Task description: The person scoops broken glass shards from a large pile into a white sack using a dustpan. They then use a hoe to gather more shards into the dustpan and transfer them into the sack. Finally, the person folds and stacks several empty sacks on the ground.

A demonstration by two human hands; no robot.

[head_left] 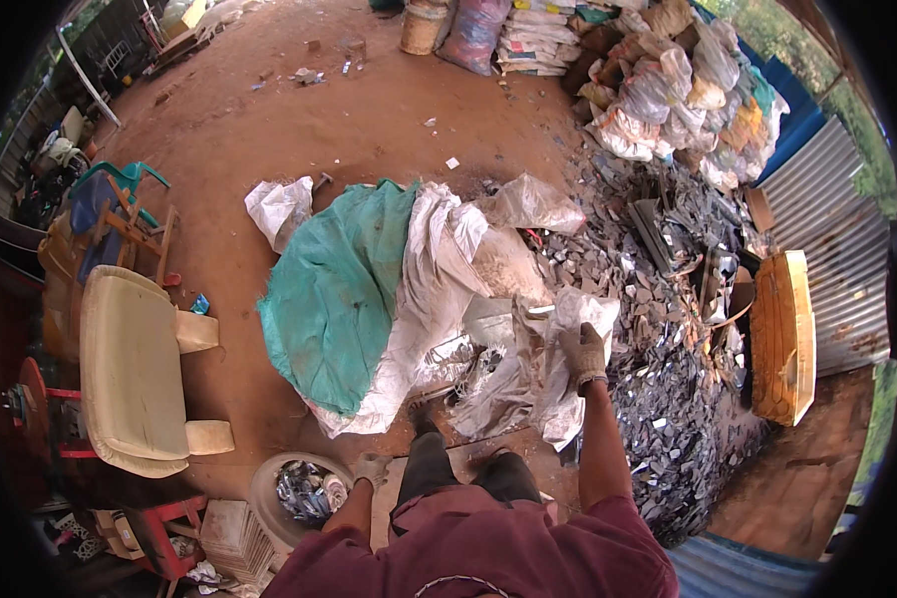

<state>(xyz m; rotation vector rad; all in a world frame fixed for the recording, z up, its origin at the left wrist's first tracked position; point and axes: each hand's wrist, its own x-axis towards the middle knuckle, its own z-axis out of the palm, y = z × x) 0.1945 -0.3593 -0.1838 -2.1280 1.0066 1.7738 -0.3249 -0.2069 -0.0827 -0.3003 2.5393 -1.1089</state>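
My right hand (584,355), in a grey-brown work glove, is closed on a whitish woven sack (558,417) in front of me. The sack lies crumpled, its lower edge hanging near my feet. My left hand (372,468), gloved too, hangs beside my left leg at the rim of a round basin (267,501); its fingers are too small to make out. Dark and shiny scrap pieces (304,488) fill the basin. Beyond my feet, a green woven sack (334,299) and a dirty white sheet (431,259) lie heaped together, next to a clear plastic bag (533,204).
A large pile of dark broken scrap (668,439) spreads along my right, beside a yellow foam-like block (782,339). Stuffed bags (688,100) are stacked at the far right. To the left stand a cream padded seat (135,369) and stacked tiles (237,538). Corrugated sheets (817,239) border the right.
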